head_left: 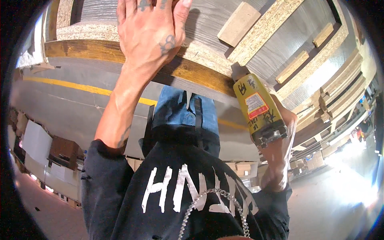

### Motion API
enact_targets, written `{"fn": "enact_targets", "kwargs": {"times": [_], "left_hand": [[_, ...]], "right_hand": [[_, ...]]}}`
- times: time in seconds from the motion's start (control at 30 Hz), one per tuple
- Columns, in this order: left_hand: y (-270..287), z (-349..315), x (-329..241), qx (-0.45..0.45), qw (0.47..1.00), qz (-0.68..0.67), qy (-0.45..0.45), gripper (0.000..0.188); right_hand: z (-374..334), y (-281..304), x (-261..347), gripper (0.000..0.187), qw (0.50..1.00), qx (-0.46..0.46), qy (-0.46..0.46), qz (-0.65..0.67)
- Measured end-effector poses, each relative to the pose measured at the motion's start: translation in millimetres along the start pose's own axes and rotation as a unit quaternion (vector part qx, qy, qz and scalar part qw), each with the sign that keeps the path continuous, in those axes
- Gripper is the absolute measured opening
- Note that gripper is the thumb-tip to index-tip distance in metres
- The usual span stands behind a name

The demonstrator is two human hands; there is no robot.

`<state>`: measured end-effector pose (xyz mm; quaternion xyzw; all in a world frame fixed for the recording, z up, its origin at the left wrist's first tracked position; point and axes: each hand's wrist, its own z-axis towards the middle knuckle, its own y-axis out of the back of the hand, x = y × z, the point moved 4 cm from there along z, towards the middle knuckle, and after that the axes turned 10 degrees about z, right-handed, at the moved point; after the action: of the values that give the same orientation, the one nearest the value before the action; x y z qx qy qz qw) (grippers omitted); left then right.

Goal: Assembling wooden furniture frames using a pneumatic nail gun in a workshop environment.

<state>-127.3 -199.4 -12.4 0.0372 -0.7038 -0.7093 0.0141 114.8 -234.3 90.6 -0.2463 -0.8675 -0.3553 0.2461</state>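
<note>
My left hand [150, 34] lies flat, fingers together, on a grey wood-grain panel [224, 20] and its chipboard edge strip, above a brown wooden rail [92, 51]. My right hand [280, 148] grips a yellow pneumatic nail gun [260, 110] with black scribbles and a red-and-white label. The gun's dark nose [239, 72] presses against the end of the brown rail where a chipboard strip [266, 28] crosses it. Several small wooden blocks [239, 24] are fixed on the grey panel.
A grey floor with a yellow line [80, 86] runs under the workpiece. Stacked board frames [340, 92] stand at the right. White and brown boxes [38, 142] sit at the left. My black printed shirt, neck chain and blue jeans fill the lower middle.
</note>
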Motion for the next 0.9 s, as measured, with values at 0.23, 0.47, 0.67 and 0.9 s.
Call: {"fn": "enact_targets", "kwargs": {"times": [0.23, 0.47, 0.67, 0.9], "left_hand": [[-4.9, -0.8, 2.1, 0.025, 1.0, -0.001, 0.012, 0.057], [7.2, 2.1, 1.1, -0.027, 1.0, -0.002, -0.005, 0.055], [-9.0, -3.5, 3.5, -0.083, 0.991, -0.104, 0.01, 0.053], [25.2, 109.7, -11.0, -0.109, 0.99, -0.086, -0.008, 0.045]], "right_hand": [[3.5, -2.0, 5.4, 0.046, 0.999, 0.002, 0.047, 0.003], [0.6, -8.3, 8.3, 0.04, 0.999, 0.024, -0.024, 0.013], [-5.4, 18.2, 8.6, 0.056, 0.995, 0.012, -0.02, 0.093], [-5.1, 116.9, 7.4, 0.046, 0.99, -0.121, -0.064, 0.033]]}}
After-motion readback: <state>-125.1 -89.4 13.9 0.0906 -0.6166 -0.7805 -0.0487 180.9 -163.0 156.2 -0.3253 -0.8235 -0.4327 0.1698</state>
